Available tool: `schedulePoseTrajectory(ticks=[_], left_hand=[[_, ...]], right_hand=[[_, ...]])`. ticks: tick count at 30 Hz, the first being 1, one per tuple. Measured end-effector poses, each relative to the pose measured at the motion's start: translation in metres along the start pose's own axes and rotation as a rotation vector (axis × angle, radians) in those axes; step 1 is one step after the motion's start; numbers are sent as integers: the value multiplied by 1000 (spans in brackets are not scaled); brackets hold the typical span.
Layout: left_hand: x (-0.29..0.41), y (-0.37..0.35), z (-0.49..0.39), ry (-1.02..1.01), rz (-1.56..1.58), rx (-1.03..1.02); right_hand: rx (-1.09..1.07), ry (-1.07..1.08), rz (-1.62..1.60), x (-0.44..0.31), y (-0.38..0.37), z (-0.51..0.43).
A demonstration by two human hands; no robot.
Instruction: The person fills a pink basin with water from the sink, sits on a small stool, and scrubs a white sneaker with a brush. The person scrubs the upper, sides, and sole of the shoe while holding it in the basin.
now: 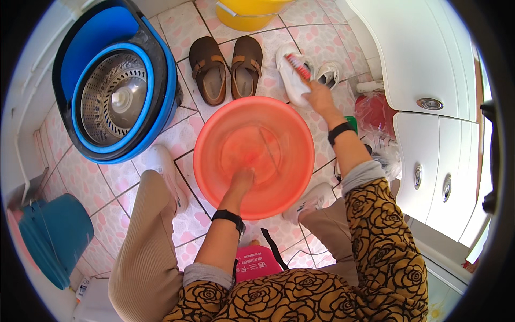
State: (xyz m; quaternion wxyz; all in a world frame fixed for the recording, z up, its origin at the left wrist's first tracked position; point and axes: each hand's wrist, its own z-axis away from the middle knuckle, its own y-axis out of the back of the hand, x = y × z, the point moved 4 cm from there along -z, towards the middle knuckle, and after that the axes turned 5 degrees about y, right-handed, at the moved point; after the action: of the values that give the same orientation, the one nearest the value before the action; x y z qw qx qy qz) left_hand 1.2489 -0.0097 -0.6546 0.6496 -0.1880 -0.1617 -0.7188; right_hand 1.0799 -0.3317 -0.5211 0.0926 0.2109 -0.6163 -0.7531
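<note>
A round orange-red plastic basin (203, 189) stands on the tiled floor between my feet. My left hand (242, 177) reaches down inside it; its fingers are blurred, and whether they hold anything is unclear. Beyond the basin's far right rim, my right hand (320, 98) grips a slim red-and-white object (297, 66) that looks like a brush. This object lies over a white shoe (295, 91), blurred where the two overlap. Another white shoe (330, 73) is just to the right. A pair of brown clogs (225, 70) sits behind the basin.
A blue mop bucket (171, 86) with a perforated metal spinner (132, 104) stands at left. Nearer is a teal bucket (60, 237). A yellow bucket (249, 20) stands at the back. White cabinets (422, 60) line the right side, with a red plastic-wrapped item (374, 114) beside them.
</note>
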Motion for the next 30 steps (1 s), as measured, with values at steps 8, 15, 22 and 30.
schedulePoseTrajectory(ticks=[8,15,22,30], left_hand=[[31,9,-21,-107,275,154],[74,9,11,44,1087,-71],[51,38,8,-45,1164,-65],[53,52,13,-240,576,350]], right_hand=[[26,-83,-438,-39,121,82],[-235,-145,-506,-120,114,219],[-234,-79,-501,-170,13,261],[-294,-98,-631,-170,-28,257]])
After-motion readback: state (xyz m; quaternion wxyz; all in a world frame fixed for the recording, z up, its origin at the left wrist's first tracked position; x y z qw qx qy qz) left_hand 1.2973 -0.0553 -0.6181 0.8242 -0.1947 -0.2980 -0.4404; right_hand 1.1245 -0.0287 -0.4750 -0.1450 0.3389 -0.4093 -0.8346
